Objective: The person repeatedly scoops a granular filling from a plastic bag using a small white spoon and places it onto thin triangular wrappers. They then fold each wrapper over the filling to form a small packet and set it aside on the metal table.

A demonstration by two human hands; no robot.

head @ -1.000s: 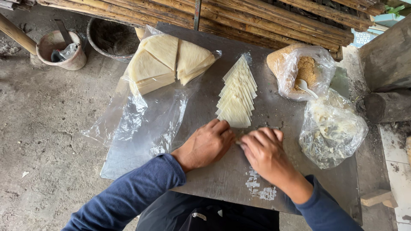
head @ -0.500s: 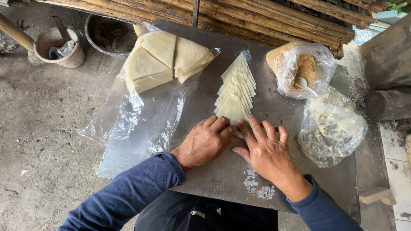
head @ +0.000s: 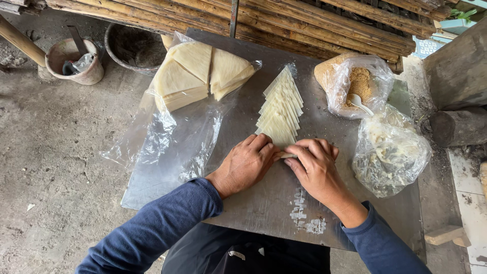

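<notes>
Left hand (head: 247,165) and right hand (head: 315,167), fingers curled, pinch one pastry wrapper (head: 287,155) at the fanned wrapper row (head: 280,109); hard pressure may tear it

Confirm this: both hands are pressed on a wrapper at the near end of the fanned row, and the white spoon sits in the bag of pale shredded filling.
Not quite. The head view shows the white spoon in the bag of brown crumbs, not the pale filling bag. The left hand and right hand do press a wrapper at the fanned row.
</notes>
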